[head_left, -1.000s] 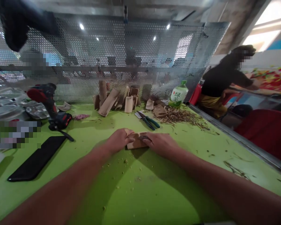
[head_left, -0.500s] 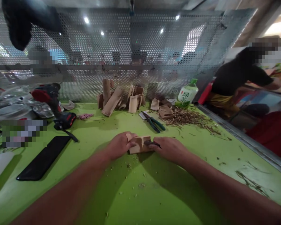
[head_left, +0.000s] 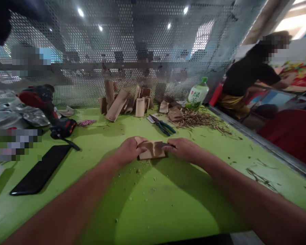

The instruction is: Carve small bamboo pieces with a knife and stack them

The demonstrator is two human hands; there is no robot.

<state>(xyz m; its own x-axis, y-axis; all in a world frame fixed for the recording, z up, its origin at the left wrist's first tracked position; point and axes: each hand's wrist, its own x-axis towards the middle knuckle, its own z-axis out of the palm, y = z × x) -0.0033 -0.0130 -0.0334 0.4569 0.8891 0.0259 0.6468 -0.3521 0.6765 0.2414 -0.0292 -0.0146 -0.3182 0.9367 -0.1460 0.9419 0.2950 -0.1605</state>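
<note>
At the middle of the green table, my left hand point(head_left: 131, 149) is closed on the left end of a short, light-brown piece of bamboo or wood point(head_left: 150, 153). The piece has a pale, rough line across its middle. From the other side my right hand point(head_left: 185, 149) grips a dark slim tool point(head_left: 168, 145), whose tip points at the piece's upper right part. My fingers cover most of the tool, so its kind cannot be made out. Small pale crumbs point(head_left: 138, 171) lie on the table just below the piece.
Green-handled pliers point(head_left: 162, 126) lie beyond my hands. Brown bamboo pieces point(head_left: 119, 105) stand by the perforated screen point(head_left: 91, 75). A pile of shavings point(head_left: 201, 120) sits near a green-capped bottle point(head_left: 197, 95). To the left are a cordless drill point(head_left: 44, 107) and a black case point(head_left: 42, 170). A person point(head_left: 252, 75) sits at right.
The camera view has shifted, so the table things appear slightly higher and further left. Both hands keep their holds on the light-brown piece and the dark tool, with the tool slightly tilted differently.
</note>
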